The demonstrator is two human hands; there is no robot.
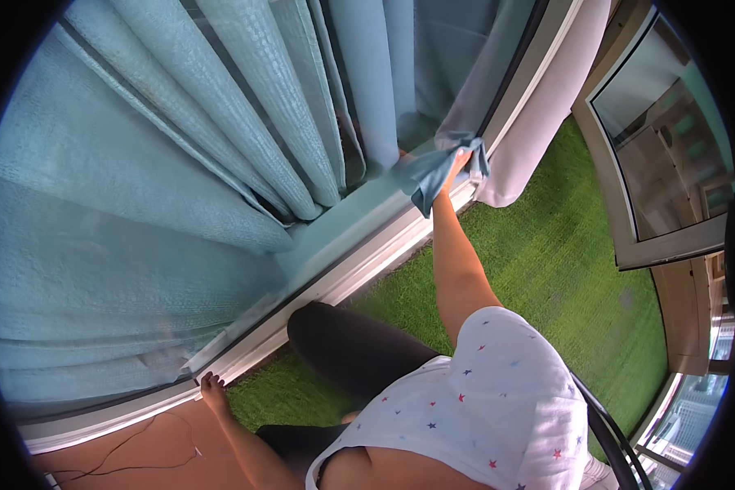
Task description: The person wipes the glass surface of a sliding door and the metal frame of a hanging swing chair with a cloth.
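Note:
With my right hand (458,164) I hold a blue-grey cloth (432,184) against the lower corner of a glass pane (343,214), beside its white frame. Part of the cloth is bunched over my fingers. My left hand (213,387) rests on the white window frame (355,269) at the lower left, its fingers bent over the edge; no object shows in it. Light blue curtains (220,122) hang in folds behind the glass.
A pale pink curtain (539,110) hangs outside the frame at the upper right. Green artificial turf (545,263) covers the floor. An open window sash (661,135) juts in at the right. A thin cable (141,468) runs along the brown wall at lower left.

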